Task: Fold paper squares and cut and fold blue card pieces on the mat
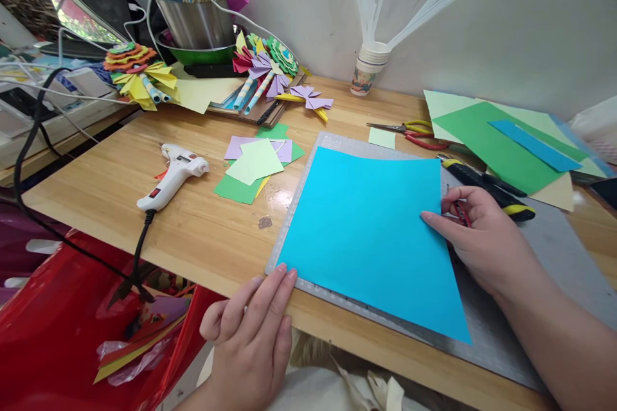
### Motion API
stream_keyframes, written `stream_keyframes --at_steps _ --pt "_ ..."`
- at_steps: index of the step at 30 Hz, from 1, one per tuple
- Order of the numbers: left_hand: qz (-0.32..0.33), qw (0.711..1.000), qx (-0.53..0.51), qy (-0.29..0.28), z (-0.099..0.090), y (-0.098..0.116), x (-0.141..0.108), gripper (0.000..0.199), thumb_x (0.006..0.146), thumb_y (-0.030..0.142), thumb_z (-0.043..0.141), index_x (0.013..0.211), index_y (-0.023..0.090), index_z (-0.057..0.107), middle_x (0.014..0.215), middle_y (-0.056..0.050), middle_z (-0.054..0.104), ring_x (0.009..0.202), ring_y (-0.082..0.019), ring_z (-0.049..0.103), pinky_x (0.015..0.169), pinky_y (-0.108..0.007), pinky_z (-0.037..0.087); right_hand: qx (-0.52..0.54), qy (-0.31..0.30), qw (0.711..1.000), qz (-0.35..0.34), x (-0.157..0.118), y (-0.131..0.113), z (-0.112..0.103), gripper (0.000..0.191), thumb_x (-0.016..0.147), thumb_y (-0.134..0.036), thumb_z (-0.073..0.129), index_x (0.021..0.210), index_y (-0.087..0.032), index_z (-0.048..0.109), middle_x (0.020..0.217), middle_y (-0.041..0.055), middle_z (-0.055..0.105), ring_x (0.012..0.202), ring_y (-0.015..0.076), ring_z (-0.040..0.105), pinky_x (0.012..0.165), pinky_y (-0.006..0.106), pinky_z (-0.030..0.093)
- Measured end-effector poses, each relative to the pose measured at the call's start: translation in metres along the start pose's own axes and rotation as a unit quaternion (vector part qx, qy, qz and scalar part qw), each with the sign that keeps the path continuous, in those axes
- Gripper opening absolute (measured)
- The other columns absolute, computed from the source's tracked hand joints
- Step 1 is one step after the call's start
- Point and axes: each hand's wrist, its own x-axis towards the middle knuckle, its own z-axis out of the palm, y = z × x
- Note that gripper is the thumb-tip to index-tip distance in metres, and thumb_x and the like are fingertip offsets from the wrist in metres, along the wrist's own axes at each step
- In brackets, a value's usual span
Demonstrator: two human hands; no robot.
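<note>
A sheet of bright blue paper [371, 231] lies over a grey cutting mat [540, 257], its right edge raised slightly. At the near left corner, the outstretched fingertips of my left hand [253, 334] rest on the paper. My right hand [486, 237] pinches the right edge, thumb on top and fingers curled. A small red object [461, 212] shows among those fingers; its kind is mostly hidden. Just beyond that hand lies a black and yellow tool [475, 180]. Scissors [409, 130] with red and yellow handles lie past the mat's far edge.
To the left lie a white glue gun [173, 173] and stacked paper scraps [255, 164]. Green sheets [501, 141] lie at the right. Paper cups [369, 70] with white strips stand by the wall, paper flowers [265, 67] farther left. A red bag [62, 314] hangs below.
</note>
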Motion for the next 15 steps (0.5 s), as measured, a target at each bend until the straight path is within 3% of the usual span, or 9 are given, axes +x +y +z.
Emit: stream_keyframes --at_steps 9,15 --pt "-0.007 1.000 -0.008 -0.005 -0.0014 0.0018 0.0022 0.036 0.092 0.019 0.047 0.124 0.020 0.062 0.120 -0.003 0.068 0.104 -0.022 0.054 0.093 -0.035 0.032 -0.015 -0.006 1.000 -0.014 0.0006 0.0008 0.0001 0.042 0.060 -0.039 0.075 0.088 -0.025 0.047 0.072 -0.0045 0.048 0.063 0.0150 0.045 0.055 0.027 0.037" --pt "-0.021 1.000 -0.006 -0.016 -0.0013 0.0016 0.0043 0.036 0.091 0.025 0.051 0.126 0.028 0.062 0.121 -0.001 0.068 0.102 -0.022 0.051 0.097 -0.034 0.029 -0.134 -0.016 0.989 -0.060 -0.0033 -0.0048 -0.0033 0.036 0.066 -0.043 0.067 0.089 -0.026 0.045 0.072 -0.0049 0.047 0.056 0.0145 0.043 0.052 0.029 0.036"
